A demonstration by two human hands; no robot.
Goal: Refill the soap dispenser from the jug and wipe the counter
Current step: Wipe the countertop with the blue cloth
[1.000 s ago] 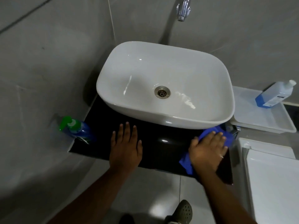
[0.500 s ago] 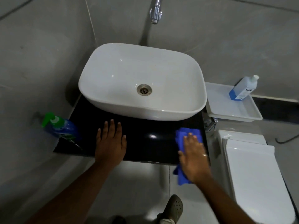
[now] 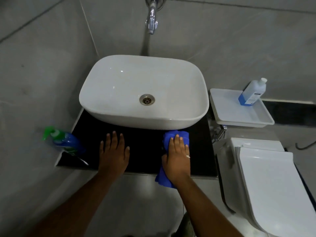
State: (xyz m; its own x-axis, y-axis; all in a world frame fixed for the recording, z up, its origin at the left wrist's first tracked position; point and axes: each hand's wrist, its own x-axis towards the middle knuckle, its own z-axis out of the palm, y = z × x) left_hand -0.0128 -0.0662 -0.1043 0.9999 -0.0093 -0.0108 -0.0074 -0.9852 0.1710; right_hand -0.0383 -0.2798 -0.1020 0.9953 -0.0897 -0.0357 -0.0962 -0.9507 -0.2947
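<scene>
blue microfibre, the cloth (image 3: 177, 136) lies flat on the black counter (image 3: 145, 142) under the right hand (image 3: 177, 156), and its near end hangs over the front edge below the wrist. the palm and fingers are spread out flat on top of it, not closed around it (i think this is because a flat palm pushes more of the cloth against the surface when wiping). the far end of the cloth touches the foot of the white basin (image 3: 143, 93), just beyond the fingertips.

the left hand (image 3: 113, 153) rests flat and empty on the counter, fingers apart, well apart from the right one; it seems to support the body while the other hand works.

the soap dispenser (image 3: 65, 141), with green pump and blue body, stands at the counter's corner, to the outer side of the left hand, out of the wiping path. the jug (image 3: 252, 93) stands upright in a white tray (image 3: 239, 117) beyond the right hand, on the far side. so the refill looks finished, in my judgement, and the wiping is the step now.
</scene>
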